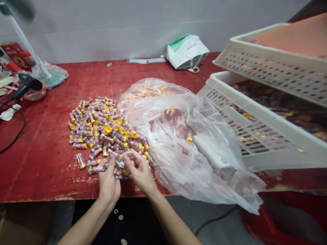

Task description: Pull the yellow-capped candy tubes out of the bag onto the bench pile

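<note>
Above the front edge of the pile, my left hand [110, 183] is closed with the thumb up, gripping a small shiny piece of clear plastic [119, 163]. A pinkish strip [103, 164] shows beside its thumb. Close by on the right, my right hand [139, 170] is pinched at the same plastic piece; what lies between its fingertips is too small to make out. Behind both hands spreads a heap of small clear tubes [95, 131] with yellow caps and printed purple labels. A single tube [81, 160] lies apart at the near left.
A large clear plastic bag [176, 170], with more tubes inside, sprawls right of the heap and over the table edge. Two stacked white crates [260, 132] stand at right. Behind are a white-green bag [187, 51], a lamp stand [55, 78] and a black handheld device [27, 85].
</note>
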{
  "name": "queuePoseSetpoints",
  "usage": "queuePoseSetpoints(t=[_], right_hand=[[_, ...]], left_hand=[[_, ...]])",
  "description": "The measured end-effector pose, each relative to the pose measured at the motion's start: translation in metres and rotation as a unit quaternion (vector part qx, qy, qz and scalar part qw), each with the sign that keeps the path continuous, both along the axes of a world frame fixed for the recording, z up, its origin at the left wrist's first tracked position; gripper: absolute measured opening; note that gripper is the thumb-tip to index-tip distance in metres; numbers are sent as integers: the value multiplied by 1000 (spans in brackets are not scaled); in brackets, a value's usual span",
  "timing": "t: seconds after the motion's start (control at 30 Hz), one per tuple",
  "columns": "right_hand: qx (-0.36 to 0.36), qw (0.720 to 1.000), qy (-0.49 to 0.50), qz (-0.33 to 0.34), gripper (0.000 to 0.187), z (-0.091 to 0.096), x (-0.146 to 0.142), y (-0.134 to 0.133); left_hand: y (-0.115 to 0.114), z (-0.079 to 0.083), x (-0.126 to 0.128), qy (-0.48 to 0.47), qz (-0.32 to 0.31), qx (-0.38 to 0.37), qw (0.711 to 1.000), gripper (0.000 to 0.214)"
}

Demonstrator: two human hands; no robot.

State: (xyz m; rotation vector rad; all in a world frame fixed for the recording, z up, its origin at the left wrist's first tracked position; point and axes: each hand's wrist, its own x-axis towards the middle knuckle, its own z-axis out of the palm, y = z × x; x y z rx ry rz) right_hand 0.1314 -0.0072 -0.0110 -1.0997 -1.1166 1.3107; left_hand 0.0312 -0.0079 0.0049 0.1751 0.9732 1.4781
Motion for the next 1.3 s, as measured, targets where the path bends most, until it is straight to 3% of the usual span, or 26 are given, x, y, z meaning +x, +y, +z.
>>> queuePoseSetpoints(t=[0.2,0.3,0.4,0.57,0.67,0.8,0.87,0.97,1.13,1.3], right_hand=[[93,989,-115,-10,46,10,20,-23],[140,979,-147,-21,40,9,20,-32],[201,954,-218,-48,29,8,18,-33],[268,917,-277,-105,41,11,14,-34],[236,928,-270,-106,49,12,13,-41],[183,953,-236,52,63,14,23,-48],[190,954,-214,88,61,15,30,-46],[211,961,-175,34,52,16,37,-40],[226,959,-157,70,60,18,37,-36],[228,962,-127,-75,53,7,23,-39]], left_hand=[[0,4,-7,-57,-1,-34,998,40],[-1,3,-7,-56,-21,-37,998,40],[-4,3,-6,-51,-35,-22,998,40],[-11,2,-3,15,-81,16,997,36],[-13,2,-2,44,-100,24,994,35],[-13,3,-5,37,-111,-4,993,37],[-14,2,-7,31,-127,-8,991,35],[-16,2,-8,34,-155,-6,987,39],[-15,7,-8,50,-119,-1,992,39],[-18,9,-6,44,-145,10,988,35]])
